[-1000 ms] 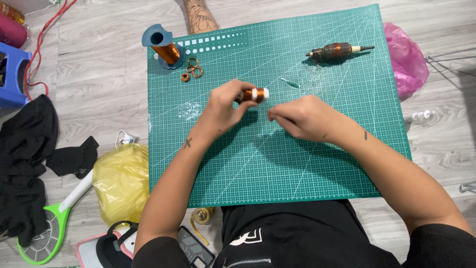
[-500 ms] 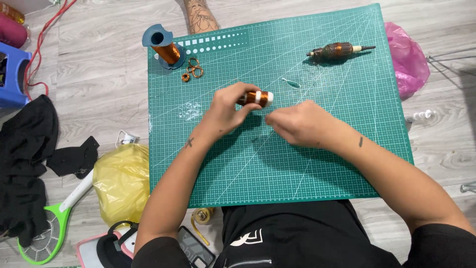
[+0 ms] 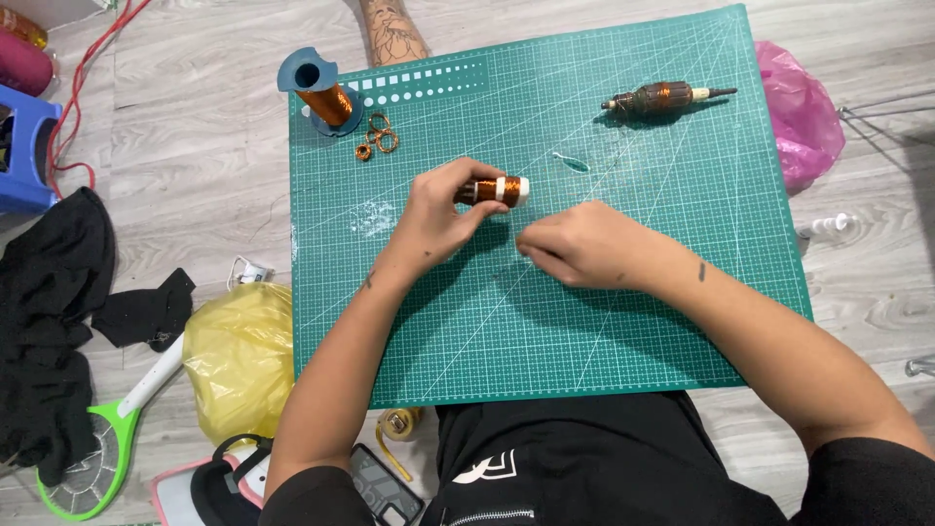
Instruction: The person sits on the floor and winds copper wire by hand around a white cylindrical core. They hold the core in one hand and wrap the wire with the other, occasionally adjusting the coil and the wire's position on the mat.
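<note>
Left hand (image 3: pixel 440 216) of mine is closed around a small copper-wound motor armature with a white end cap (image 3: pixel 495 190), holding it level just above the green gridded cutting mat (image 3: pixel 545 321), cap pointing to my right. Right hand (image 3: pixel 575 245) sits close beside it, low over the mat, fingertips pinched together near the armature; I cannot tell whether they grip anything, a wire there would be too fine to make out.

Around that, I see a second, longer armature with a dark shaft (image 3: pixel 662 97) lying on the far right part of the mat, and a blue plastic spool of copper wire (image 3: pixel 319 90) standing at the far left corner with a few small copper rings (image 3: pixel 376 134) just beside it. A faint white smear (image 3: pixel 372 218) marks the mat to the left of my hand.

The mat lies straight on a grey wood-plank floor (image 3: pixel 195 166), not on a tabletop. A pink plastic bag (image 3: pixel 801 115) touches its right edge, a yellow plastic bag (image 3: pixel 242 358) its left edge. Farther left are crumpled black cloth (image 3: pixel 49 312), a green and white electric swatter (image 3: pixel 102 448), a blue plastic stool (image 3: pixel 24 146) and a red cable (image 3: pixel 83 88). A tattooed leg (image 3: pixel 392 31) of another person shows at the mat's far edge
</note>
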